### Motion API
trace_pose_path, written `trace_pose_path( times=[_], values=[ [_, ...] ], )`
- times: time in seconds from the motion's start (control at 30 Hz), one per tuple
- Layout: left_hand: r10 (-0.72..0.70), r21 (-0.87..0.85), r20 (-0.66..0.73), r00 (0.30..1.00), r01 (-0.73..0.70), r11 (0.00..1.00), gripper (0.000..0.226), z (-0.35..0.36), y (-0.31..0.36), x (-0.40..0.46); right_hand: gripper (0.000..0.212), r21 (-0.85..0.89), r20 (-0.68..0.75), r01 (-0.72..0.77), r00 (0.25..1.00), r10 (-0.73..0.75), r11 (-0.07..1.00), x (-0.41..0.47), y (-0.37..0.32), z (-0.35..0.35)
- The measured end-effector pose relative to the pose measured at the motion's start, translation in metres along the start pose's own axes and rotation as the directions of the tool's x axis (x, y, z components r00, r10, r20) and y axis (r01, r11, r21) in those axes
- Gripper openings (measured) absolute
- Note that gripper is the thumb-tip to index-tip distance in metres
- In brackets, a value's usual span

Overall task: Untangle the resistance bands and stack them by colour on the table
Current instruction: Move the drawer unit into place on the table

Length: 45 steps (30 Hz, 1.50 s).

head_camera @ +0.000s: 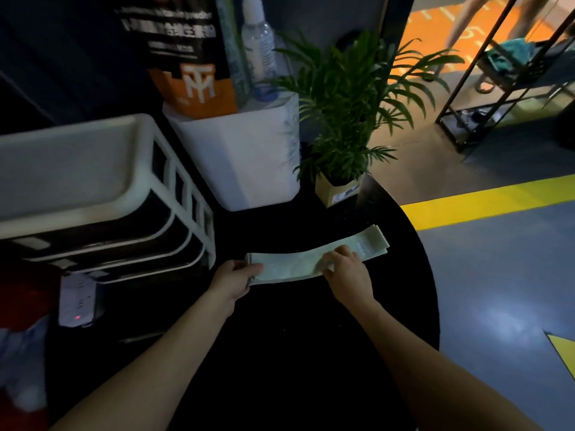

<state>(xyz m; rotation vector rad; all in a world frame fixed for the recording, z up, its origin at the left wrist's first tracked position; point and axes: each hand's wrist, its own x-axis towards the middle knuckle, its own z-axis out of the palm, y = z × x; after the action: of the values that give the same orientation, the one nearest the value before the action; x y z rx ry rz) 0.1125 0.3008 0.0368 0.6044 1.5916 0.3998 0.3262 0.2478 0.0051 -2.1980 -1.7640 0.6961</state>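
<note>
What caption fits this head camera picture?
Both hands, left and right, flatten pale green resistance bands on the black table.

Bands [317, 258] on table [311, 353]; plant [345, 113] behind, rack [102, 197] probably left.
</note>
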Motion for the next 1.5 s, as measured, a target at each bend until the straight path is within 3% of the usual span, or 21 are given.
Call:
trace_pose_path(
  times=[0.2,0.33,0.47,0.57,0.67,0.73,0.83,0.9,1.03,1.1,1.2,1.33,1.4,1.5],
  values=[
    [0.072,0.040,-0.048,0.996,-0.070,0.997,0.028,-0.039,-0.009,-0.025,0.026,0.012,0.129,-0.001,0.992,0.000,1.000,-0.022,-0.043,0.021],
    [0.151,0.110,-0.075,0.986,-0.142,0.984,0.028,-0.037,-0.008,-0.030,0.033,0.240,0.174,-0.083,0.984,0.042,0.967,-0.020,-0.059,0.010],
    [0.198,0.167,-0.046,0.979,-0.188,0.968,0.028,-0.009,0.003,-0.038,0.019,0.536,0.244,-0.120,0.970,-0.017,0.836,-0.013,-0.065,-0.014],
    [0.224,0.163,0.018,0.975,-0.224,0.961,0.032,0.017,0.013,-0.045,0.019,0.613,0.271,-0.135,0.962,-0.046,0.779,-0.009,-0.060,-0.030],
    [0.261,0.128,0.067,0.963,-0.268,0.955,0.041,0.040,0.017,-0.047,0.026,0.739,0.355,-0.293,0.935,0.018,0.607,-0.007,-0.050,-0.044],
    [0.271,0.097,0.105,0.957,-0.281,0.955,0.034,0.055,0.018,-0.046,0.029,0.749,0.395,-0.343,0.918,0.034,0.567,-0.005,-0.040,-0.051],
    [0.260,0.120,0.174,0.950,-0.282,0.952,0.019,0.075,0.021,-0.044,0.040,0.728,0.398,-0.370,0.914,0.084,0.577,-0.001,-0.027,-0.059],
    [0.239,0.082,0.199,0.951,-0.259,0.962,0.023,0.087,0.023,-0.045,0.037,0.713,0.391,-0.393,0.910,0.136,0.581,0.001,-0.018,-0.061],
    [0.133,0.022,0.227,0.965,-0.142,0.990,0.023,0.102,0.022,-0.041,0.025,0.598,0.238,-0.333,0.942,0.235,0.729,0.007,0.002,-0.054],
    [0.182,0.098,0.178,0.967,-0.202,0.975,0.022,0.102,0.014,-0.033,0.018,0.563,0.196,-0.322,0.947,0.256,0.761,0.008,0.010,-0.050],
    [0.318,0.359,-0.005,0.948,-0.296,0.885,0.015,0.092,-0.004,-0.018,0.013,0.547,0.156,-0.307,0.951,0.266,0.779,0.008,0.018,-0.045],
    [0.282,0.397,-0.167,0.945,-0.197,0.896,0.047,0.083,-0.026,-0.002,0.017,0.506,0.109,-0.301,0.952,0.286,0.808,0.009,0.033,-0.033],
    [0.223,0.352,-0.167,0.960,-0.153,0.924,0.063,0.085,-0.032,0.004,0.026,0.503,0.075,-0.311,0.945,0.318,0.806,0.009,0.040,-0.029],
    [0.157,0.281,-0.124,0.980,-0.117,0.953,0.067,0.089,-0.033,0.009,0.043,0.461,0.002,-0.316,0.935,0.356,0.829,0.006,0.051,-0.029]
  ],
)
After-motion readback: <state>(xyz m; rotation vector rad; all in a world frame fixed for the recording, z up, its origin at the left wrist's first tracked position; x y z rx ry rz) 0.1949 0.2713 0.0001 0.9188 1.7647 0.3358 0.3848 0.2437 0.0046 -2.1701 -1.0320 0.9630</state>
